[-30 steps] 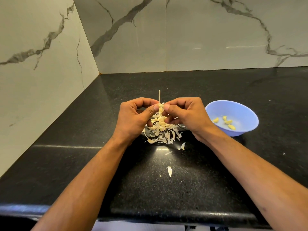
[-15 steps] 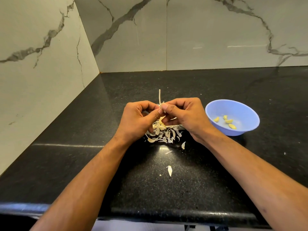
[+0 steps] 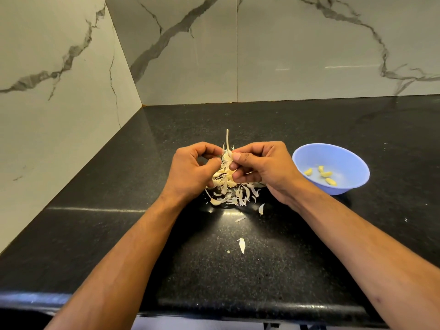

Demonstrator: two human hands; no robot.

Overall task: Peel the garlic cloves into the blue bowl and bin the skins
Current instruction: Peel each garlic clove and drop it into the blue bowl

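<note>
Black speckled countertop [image 3: 273, 270] is carrying everything, with marble wall panels [image 3: 297, 51] standing behind and to the left. Both hands are meeting at the centre: left hand [image 3: 192, 172] and right hand [image 3: 264, 169] are curling their fingers round a garlic bulb [image 3: 225, 171], thumbs pinching at its top, its thin dry stem [image 3: 227, 140] poking up between them. Whether one clove is being gripped separately, cannot tell. Loose skins [image 3: 234, 195] are lying in a heap right under the hands, with stray flakes [image 3: 242, 245] sitting nearer. Blue bowl [image 3: 352, 160] is sitting just right of the right hand, holding four peeled cloves [image 3: 326, 174].
</note>
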